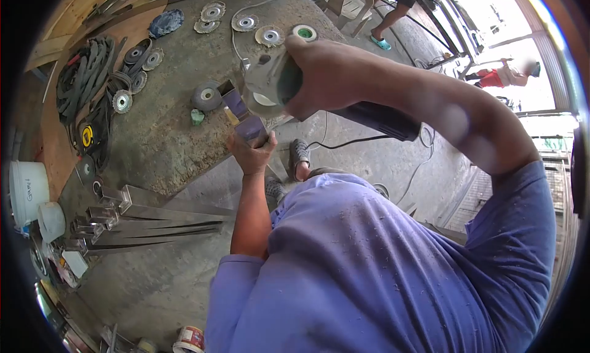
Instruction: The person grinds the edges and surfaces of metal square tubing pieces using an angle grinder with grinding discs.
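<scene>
My right hand [316, 70] is wrapped round an angle grinder [264, 76], whose dark rear body [381, 122] reaches out below my forearm. The grinder's head is over the workbench edge, close above a shiny square metal tube [249, 127]. My left hand [251, 156] grips the near end of that tube, fingers and thumb on either side. Whether the disc touches the metal is hard to make out. Beside the tube, a grey grinding wheel [207, 97] and a small green lump [196, 116] rest on the workbench [172, 138].
Several used discs [246, 22] lie on the bench, with coiled black straps [86, 76] and a yellow tape measure [88, 135]. Long metal tubes [153, 230] lie at lower left near a white bucket [29, 190]. A power cord [350, 142] trails rightward; two people are farther off.
</scene>
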`<state>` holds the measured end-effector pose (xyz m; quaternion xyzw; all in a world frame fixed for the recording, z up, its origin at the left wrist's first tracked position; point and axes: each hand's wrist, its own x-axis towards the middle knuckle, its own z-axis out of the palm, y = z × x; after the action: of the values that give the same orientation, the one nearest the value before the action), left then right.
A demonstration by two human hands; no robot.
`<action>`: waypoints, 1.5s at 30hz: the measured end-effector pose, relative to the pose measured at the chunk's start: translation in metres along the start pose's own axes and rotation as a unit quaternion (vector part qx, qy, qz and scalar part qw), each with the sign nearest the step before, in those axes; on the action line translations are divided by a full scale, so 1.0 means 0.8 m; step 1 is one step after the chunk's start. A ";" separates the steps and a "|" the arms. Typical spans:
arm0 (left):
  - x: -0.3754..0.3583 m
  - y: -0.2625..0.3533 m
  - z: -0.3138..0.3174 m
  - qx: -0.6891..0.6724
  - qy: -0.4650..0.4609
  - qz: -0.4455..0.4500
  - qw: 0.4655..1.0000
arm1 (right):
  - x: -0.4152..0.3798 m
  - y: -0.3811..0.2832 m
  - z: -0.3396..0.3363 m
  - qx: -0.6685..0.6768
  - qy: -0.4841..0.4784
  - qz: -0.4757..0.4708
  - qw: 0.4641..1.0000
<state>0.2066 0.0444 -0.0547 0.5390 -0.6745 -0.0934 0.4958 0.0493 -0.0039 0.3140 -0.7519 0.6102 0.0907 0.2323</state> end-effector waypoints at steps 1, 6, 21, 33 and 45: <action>0.001 0.001 -0.004 0.008 0.005 0.008 1.000 | -0.006 0.005 0.000 -0.009 -0.001 -0.008 1.000; -0.005 -0.011 0.004 0.027 0.025 0.027 0.999 | -0.032 0.013 -0.012 -0.061 -0.041 0.020 0.997; -0.045 -0.055 0.019 0.131 -0.019 0.013 0.991 | 0.022 0.000 -0.002 -0.001 -0.014 -0.023 1.000; -0.037 -0.024 0.003 0.102 -0.145 -0.105 0.978 | 0.011 0.001 0.014 -0.053 -0.018 -0.084 0.995; 0.080 0.021 -0.084 -0.447 -0.257 -0.272 0.812 | -0.118 0.081 0.012 0.054 0.020 0.023 0.998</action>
<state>0.2526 0.0263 0.0258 0.3760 -0.4867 -0.6509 0.4450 -0.0341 0.0739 0.3297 -0.7258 0.6359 0.0482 0.2578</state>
